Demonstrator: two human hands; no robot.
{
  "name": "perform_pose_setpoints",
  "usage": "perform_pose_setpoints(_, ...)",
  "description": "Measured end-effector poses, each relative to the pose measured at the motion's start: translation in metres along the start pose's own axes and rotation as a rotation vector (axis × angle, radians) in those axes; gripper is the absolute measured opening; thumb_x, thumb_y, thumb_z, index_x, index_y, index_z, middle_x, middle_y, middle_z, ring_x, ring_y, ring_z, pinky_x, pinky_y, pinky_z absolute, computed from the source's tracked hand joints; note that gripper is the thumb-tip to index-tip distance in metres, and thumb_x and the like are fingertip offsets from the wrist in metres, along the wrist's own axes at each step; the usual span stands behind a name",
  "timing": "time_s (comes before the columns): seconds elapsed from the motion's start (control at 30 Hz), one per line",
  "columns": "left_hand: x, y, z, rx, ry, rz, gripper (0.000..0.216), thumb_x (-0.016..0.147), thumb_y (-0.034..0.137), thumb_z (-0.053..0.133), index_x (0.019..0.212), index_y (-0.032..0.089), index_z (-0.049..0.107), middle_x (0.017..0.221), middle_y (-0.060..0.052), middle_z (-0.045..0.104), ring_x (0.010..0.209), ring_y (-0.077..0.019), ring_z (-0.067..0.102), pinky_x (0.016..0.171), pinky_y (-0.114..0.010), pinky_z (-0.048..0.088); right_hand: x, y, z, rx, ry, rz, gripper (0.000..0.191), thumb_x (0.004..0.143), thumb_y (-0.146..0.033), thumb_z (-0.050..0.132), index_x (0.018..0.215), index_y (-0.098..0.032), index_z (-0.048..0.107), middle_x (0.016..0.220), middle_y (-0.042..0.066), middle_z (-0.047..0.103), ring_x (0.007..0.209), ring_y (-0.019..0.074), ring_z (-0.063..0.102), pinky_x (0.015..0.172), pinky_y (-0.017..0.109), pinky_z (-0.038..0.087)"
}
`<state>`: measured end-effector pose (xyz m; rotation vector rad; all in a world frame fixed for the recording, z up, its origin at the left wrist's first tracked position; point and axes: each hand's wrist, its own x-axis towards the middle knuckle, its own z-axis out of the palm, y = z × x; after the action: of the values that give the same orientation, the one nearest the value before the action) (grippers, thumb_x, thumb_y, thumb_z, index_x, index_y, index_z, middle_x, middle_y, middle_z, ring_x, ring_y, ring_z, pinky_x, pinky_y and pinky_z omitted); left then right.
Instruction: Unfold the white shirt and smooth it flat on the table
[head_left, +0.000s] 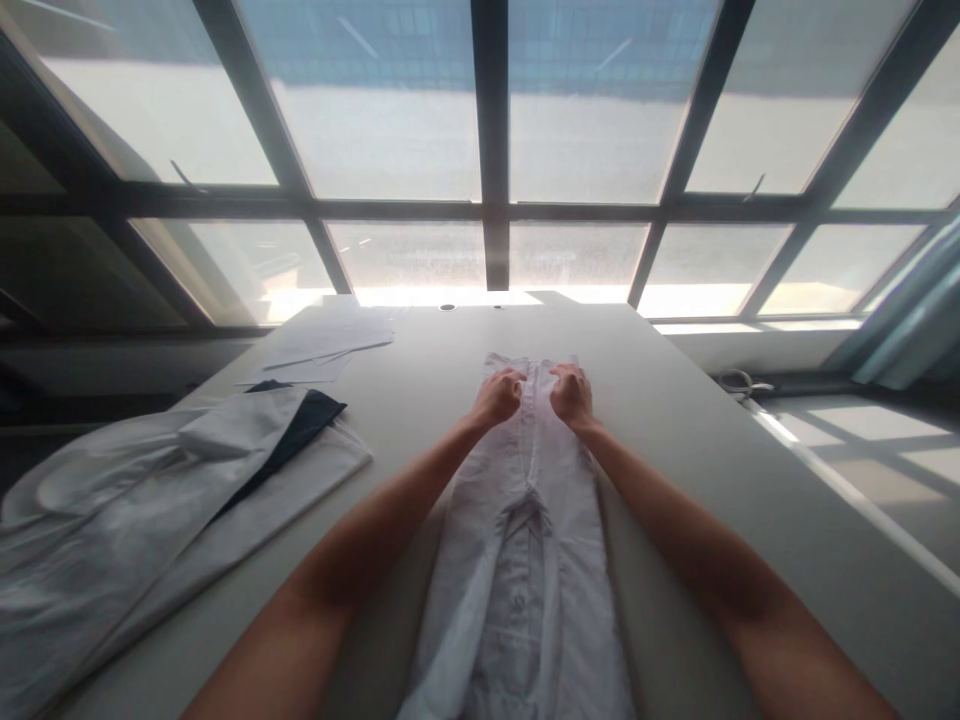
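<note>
White shirt [525, 560] lies flat on the grey table [712, 460], folded into a narrow strip. Its long axis runs straight away from me, from the near table edge out toward the window wall [491, 150]. I see the button placket running down the centre of the strip, with the fabric parting into a gap about halfway along. Both my hands sit on the shirt's far end, side by side: left hand [497, 397] just left of the centre line, right hand [574, 396] just right of it, a thin band of fabric between them. Both are curled, knuckles up, fingers bunched into the cloth; I read that as each hand gripping the shirt, though the fingertips are hidden. Reach is equal, neither arm nearer. Left of the shirt, well apart, lies a pile of pale garments [150, 500] with a dark one [300, 435] tucked in; beyond that, loose paper sheets [330, 345]. Right of the shirt, a cable [739, 383] on the sill.
</note>
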<state>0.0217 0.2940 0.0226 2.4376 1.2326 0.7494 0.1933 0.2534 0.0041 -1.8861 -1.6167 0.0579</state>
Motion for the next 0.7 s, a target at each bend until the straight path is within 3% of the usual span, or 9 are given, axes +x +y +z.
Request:
perform_pose_setpoints(0.1,-0.058,-0.001,-0.022,0.065,-0.073,0.040,0.043,0.098,0.020,0.049,0.135,0.021,0.069,0.146,-0.013,0.062,0.137,-0.0315,0.055,0.117,-0.045,0.041,-0.047,-0.008,-0.019,-0.023,-0.087,-0.062,0.048,0.099,-0.020,0.039,0.139,-0.016,0.066,0.151,0.014,0.056,0.141,0.0288,0.046,0.118,0.040,0.036)
perform_pose_setpoints(0.2,-0.132,0.002,-0.036,0.130,-0.141,-0.065,0.050,0.102,0.037,0.048,0.150,0.026,0.058,0.161,-0.012,0.047,0.151,-0.0350,0.039,0.122,-0.053,0.032,-0.108,-0.018,-0.038,-0.055,-0.209,-0.120,0.055,0.102,-0.032,0.040,0.151,-0.015,0.056,0.159,0.017,0.047,0.146,0.0315,0.040,0.121,0.043,0.032)
perform_pose_setpoints(0.3,-0.201,0.009,-0.039,0.161,-0.230,-0.095,0.059,0.103,0.048,0.045,0.160,0.030,0.045,0.168,-0.010,0.035,0.157,-0.0340,0.029,0.124,-0.058,0.026,-0.168,-0.024,-0.051,-0.058,-0.279,-0.099,0.063,0.102,-0.043,0.039,0.160,-0.020,0.046,0.164,0.014,0.041,0.153,0.0323,0.032,0.124,0.048,0.027)
perform_pose_setpoints(0.37,-0.232,0.015,-0.036,0.184,-0.265,-0.052,0.063,0.103,0.053,0.044,0.162,0.032,0.041,0.170,-0.008,0.030,0.159,-0.0332,0.020,0.126,-0.059,0.021,-0.199,-0.027,-0.053,-0.057,-0.332,-0.093,0.067,0.101,-0.048,0.040,0.164,-0.023,0.039,0.168,0.010,0.035,0.157,0.0309,0.025,0.127,0.049,0.021)
perform_pose_setpoints(0.5,-0.247,0.025,-0.030,0.298,-0.236,0.007,0.063,0.104,0.056,0.042,0.162,0.031,0.042,0.171,-0.008,0.026,0.161,-0.0320,0.014,0.128,-0.057,0.017,-0.228,-0.030,-0.052,-0.078,-0.461,-0.129,0.075,0.100,-0.050,0.042,0.166,-0.016,0.033,0.172,0.011,0.022,0.161,0.0277,0.011,0.130,0.047,0.010)
perform_pose_setpoints(0.7,-0.202,0.023,-0.020,0.403,-0.214,0.055,0.062,0.107,0.052,0.041,0.162,0.023,0.042,0.170,-0.015,0.030,0.159,-0.0353,0.021,0.126,-0.058,0.023,-0.192,-0.023,-0.049,-0.130,-0.437,-0.189,0.075,0.103,-0.046,0.038,0.165,-0.005,0.031,0.172,0.018,0.018,0.161,0.0277,0.009,0.130,0.048,0.008)
